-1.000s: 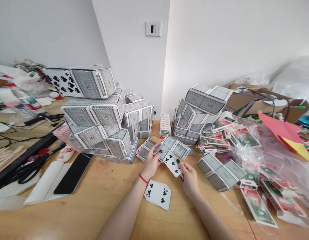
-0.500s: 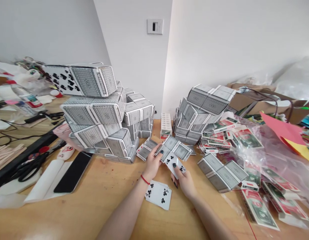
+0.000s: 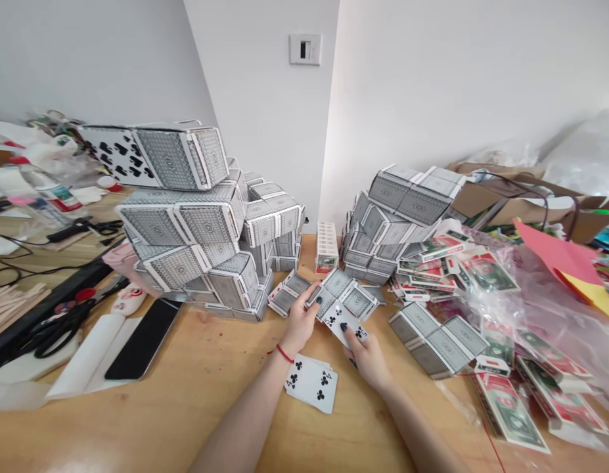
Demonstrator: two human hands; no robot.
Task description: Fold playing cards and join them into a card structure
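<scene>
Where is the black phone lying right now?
In the head view, the black phone lies flat on the wooden table, left of the person's hands, beside white paper and below the left card-box stack.

Bright, even daylight fills the scene, strongest on the right, where the clear plastic sheeting glares white. Shadows on the worktop are soft and faint. The centre is sharp; the edges bend and stretch with wide-angle distortion.

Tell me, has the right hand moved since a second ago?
Yes. The right hand slid up the five of clubs, its thumb now on the face, closer to the folded card piece; the four of clubs pile stayed.
</scene>
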